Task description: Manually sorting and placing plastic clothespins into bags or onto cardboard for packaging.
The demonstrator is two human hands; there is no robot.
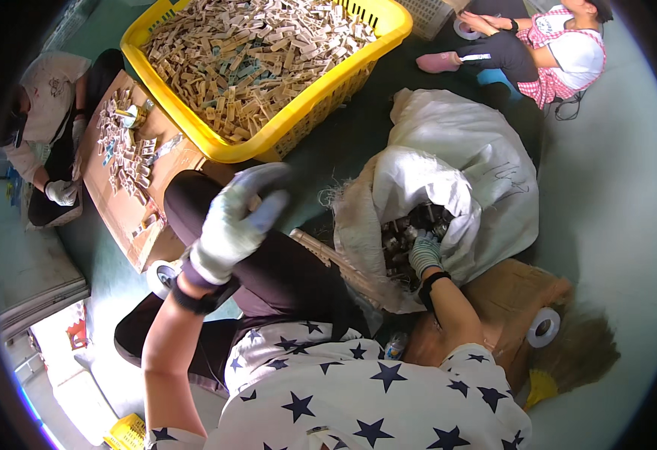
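Note:
My left hand (234, 217), in a pale glove, is raised above my dark-trousered leg. It is blurred by motion, but the thumb and fingers stand apart and I see nothing held between them. My right hand (424, 253), in a striped glove, reaches into the mouth of a large white woven sack (493, 172). Its fingers are bent together against the dark, shiny small parts (397, 244) inside. The fingertips are partly hidden, so what they grip cannot be made out.
A yellow basket (268, 144) heaped with small tan pieces (261, 60) stands ahead. Left of it is a cardboard box (107, 195) with similar pieces, beside a gloved co-worker (51, 105). Another person (568, 52) sits far right. A tape roll (543, 327) and broom (579, 352) lie near right.

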